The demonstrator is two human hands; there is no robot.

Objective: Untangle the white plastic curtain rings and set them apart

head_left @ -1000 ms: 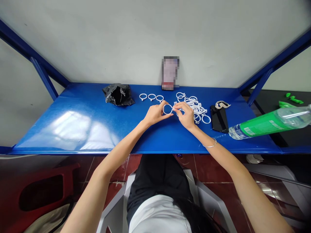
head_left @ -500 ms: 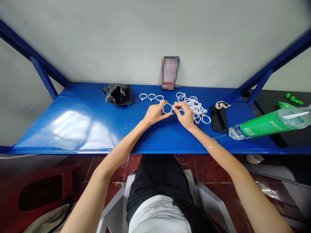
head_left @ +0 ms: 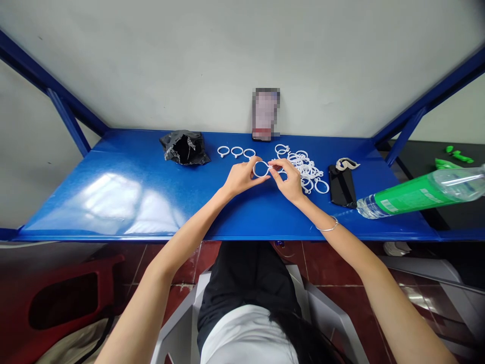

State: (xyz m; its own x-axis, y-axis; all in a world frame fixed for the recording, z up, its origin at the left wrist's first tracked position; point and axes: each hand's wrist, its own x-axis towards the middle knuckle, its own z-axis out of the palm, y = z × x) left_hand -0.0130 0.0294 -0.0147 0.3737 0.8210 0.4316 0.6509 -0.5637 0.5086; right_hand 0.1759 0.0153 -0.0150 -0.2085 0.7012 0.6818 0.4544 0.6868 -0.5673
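Observation:
My left hand (head_left: pixel 240 178) and my right hand (head_left: pixel 290 179) meet over the middle of the blue table (head_left: pixel 125 197), both pinching one white plastic ring (head_left: pixel 261 169) between their fingertips. The left fingers grip the ring's left side, the right fingers its right end. Just right of my right hand lies a pile of several white rings (head_left: pixel 307 169). Three more white rings (head_left: pixel 236 151) sit in a row on the table behind my left hand.
A crumpled black plastic bag (head_left: pixel 184 147) lies at the back left. A phone (head_left: pixel 265 114) leans against the wall. A black flat object (head_left: pixel 341 185) with a white piece (head_left: pixel 346 163) lies at right, beside a green-labelled bottle (head_left: pixel 420 192).
Both hands have stayed nearly still; the ring and my right fingertips have shifted slightly up and left.

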